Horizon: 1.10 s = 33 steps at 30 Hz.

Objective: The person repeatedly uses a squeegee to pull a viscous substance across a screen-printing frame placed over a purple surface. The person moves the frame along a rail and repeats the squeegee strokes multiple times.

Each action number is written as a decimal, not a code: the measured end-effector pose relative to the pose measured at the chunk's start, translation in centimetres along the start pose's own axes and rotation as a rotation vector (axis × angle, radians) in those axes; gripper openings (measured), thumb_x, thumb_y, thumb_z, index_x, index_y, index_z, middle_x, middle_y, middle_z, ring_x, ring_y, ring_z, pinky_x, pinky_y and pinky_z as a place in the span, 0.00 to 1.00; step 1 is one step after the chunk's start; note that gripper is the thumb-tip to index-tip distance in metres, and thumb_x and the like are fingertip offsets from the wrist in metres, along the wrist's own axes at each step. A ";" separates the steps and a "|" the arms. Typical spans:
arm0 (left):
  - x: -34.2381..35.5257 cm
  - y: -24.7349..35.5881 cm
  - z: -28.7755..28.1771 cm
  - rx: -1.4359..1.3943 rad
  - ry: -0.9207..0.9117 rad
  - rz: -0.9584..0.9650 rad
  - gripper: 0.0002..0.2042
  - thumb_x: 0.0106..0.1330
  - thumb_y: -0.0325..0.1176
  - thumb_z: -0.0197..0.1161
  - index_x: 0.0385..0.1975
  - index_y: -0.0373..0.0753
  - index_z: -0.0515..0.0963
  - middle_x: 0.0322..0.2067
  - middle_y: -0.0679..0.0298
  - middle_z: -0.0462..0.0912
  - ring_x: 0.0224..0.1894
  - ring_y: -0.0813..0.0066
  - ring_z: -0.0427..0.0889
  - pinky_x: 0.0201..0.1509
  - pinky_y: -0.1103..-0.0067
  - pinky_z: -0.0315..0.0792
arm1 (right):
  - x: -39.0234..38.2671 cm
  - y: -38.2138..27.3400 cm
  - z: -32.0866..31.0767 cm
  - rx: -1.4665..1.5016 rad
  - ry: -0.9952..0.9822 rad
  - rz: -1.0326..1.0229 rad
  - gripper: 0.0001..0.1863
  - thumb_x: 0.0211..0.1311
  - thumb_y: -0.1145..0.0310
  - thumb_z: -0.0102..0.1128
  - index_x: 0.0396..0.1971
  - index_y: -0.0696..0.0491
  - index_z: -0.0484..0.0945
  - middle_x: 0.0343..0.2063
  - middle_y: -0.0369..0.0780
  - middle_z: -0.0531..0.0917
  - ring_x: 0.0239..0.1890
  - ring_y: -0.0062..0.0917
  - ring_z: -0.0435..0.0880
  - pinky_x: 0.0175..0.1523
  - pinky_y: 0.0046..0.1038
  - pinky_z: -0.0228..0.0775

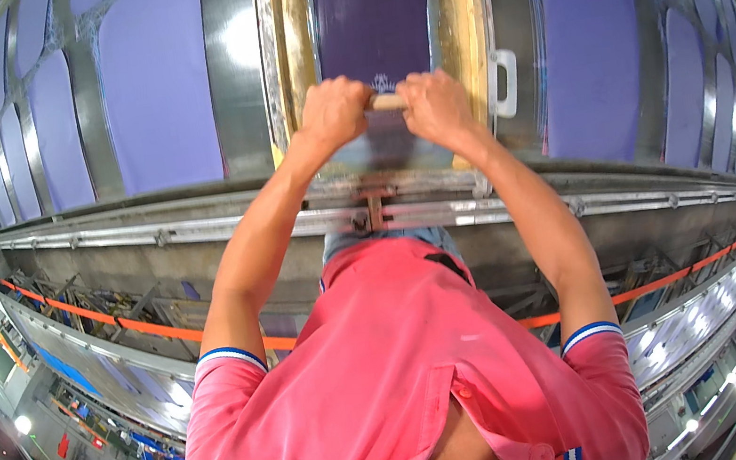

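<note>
Both my hands grip the wooden handle of a squeegee (387, 101), a short stretch of bare wood showing between them. My left hand (334, 113) is wrapped round its left part, my right hand (437, 107) round its right. Below the handle the blade is hard to make out. The squeegee is at the near end of a printing screen (294, 41), inside its yellowish side bars. Dark purple mesh (369, 11) stretches away beyond my hands, with a small pale design just past the handle. A white pull handle (506, 84) sticks out from the frame's right side.
Light purple fabric panels (160, 80) lie on the long shiny table on both sides of the screen. Metal rails (263, 225) run along its near edge, close to my waist. Behind me, an orange strip (154, 328) edges another long table.
</note>
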State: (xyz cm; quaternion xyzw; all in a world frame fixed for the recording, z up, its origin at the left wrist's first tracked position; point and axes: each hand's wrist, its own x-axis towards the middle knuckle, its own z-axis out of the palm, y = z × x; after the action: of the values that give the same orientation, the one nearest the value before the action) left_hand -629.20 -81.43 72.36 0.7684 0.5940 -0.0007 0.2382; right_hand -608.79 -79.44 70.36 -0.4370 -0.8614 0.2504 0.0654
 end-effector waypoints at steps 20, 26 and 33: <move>24.8 -7.6 -8.0 0.116 0.233 0.055 0.08 0.58 0.33 0.63 0.31 0.41 0.87 0.29 0.48 0.87 0.35 0.48 0.88 0.38 0.57 0.80 | 22.9 12.5 -8.3 -0.190 0.107 -0.014 0.10 0.52 0.68 0.60 0.32 0.52 0.87 0.31 0.50 0.87 0.37 0.47 0.88 0.44 0.46 0.81; 5.5 -2.1 -1.5 -0.018 0.093 0.039 0.07 0.50 0.26 0.66 0.28 0.44 0.86 0.27 0.57 0.87 0.30 0.53 0.87 0.31 0.61 0.80 | 6.2 3.1 -1.6 -0.096 0.041 -0.085 0.05 0.54 0.76 0.60 0.29 0.53 0.83 0.30 0.43 0.82 0.36 0.37 0.84 0.61 0.46 0.73; -7.9 3.1 4.1 -0.054 -0.005 0.022 0.14 0.55 0.26 0.64 0.42 0.41 0.85 0.39 0.58 0.88 0.40 0.56 0.87 0.39 0.63 0.80 | -7.2 -2.2 1.1 0.228 -0.090 -0.029 0.15 0.59 0.64 0.68 0.42 0.56 0.86 0.39 0.46 0.85 0.48 0.41 0.84 0.69 0.53 0.65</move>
State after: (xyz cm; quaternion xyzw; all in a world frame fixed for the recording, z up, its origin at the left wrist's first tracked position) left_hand -627.59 -90.73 72.09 0.7680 0.5849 0.0158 0.2604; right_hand -606.37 -86.66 71.23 -0.4024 -0.8358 0.3649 0.0794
